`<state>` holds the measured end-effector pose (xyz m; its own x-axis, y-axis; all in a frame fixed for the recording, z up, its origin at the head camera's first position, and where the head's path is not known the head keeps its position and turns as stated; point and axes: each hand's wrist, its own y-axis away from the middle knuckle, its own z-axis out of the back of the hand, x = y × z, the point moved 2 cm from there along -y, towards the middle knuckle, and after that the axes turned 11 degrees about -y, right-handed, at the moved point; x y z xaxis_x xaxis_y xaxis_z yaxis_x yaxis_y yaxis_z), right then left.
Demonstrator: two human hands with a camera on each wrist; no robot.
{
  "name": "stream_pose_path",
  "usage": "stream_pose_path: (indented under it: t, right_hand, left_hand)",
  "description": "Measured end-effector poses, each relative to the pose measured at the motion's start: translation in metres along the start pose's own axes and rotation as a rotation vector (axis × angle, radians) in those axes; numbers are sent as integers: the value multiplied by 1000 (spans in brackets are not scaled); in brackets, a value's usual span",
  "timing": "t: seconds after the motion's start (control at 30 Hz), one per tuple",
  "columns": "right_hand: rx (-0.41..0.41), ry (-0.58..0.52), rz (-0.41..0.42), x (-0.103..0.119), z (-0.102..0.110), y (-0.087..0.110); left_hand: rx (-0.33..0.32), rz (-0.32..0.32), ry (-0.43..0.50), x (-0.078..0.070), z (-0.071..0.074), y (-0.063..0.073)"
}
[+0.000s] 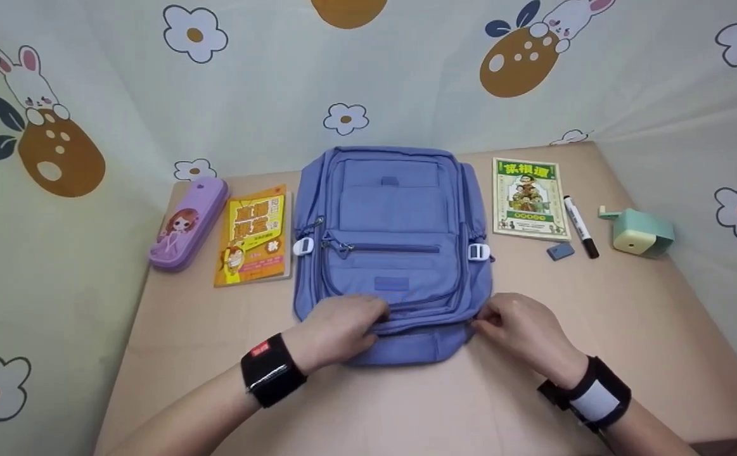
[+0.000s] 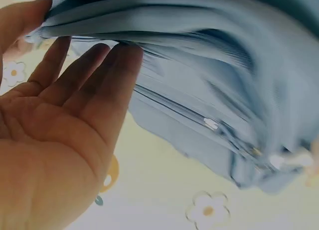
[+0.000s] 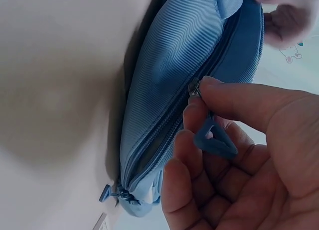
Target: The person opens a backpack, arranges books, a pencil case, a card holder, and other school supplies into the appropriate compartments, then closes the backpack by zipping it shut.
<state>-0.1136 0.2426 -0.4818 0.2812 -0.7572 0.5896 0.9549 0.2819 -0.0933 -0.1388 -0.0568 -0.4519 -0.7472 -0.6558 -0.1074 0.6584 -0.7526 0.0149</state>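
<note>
A blue backpack (image 1: 393, 209) lies on its back on the table, its front pockets facing up. At its bottom right corner my right hand (image 1: 526, 329) pinches a zipper pull (image 3: 195, 88) between thumb and index finger. The pull's triangular loop (image 3: 217, 140) hangs over the curled fingers. Part of the zipper (image 3: 154, 153) below the slider is parted, and a second pull (image 3: 112, 193) sits at its far end. My left hand (image 1: 339, 329) grips the bag's lower front edge, with thumb and fingers on either side of a fabric fold (image 2: 149, 18).
To the left of the bag lie a purple pencil case (image 1: 191, 225) and an orange book (image 1: 254, 237). At right are a green book (image 1: 530, 199), a marker (image 1: 580, 225), a blue eraser (image 1: 560, 251) and a green pencil sharpener (image 1: 644, 233). A patterned curtain (image 1: 267, 107) encloses the table.
</note>
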Motion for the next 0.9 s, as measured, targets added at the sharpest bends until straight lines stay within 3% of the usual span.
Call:
stream_pose_path:
  t: [0.17, 0.37, 0.53, 0.8, 0.9]
  right_hand:
    - [-9, 1, -17, -2, 1, 3]
    - [-27, -21, -1, 0, 1, 6]
    - [-46, -37, 10, 8, 2, 9]
    - [-66, -25, 153, 41, -12, 6]
    - [-68, -22, 171, 47, -14, 5]
  left_hand:
    - [-67, 46, -10, 10, -2, 12]
    - [-81, 97, 43, 11, -7, 4]
    - [-107, 124, 33, 6, -8, -1]
    - [-75, 152, 54, -5, -11, -14]
    - [-85, 142, 57, -6, -12, -15]
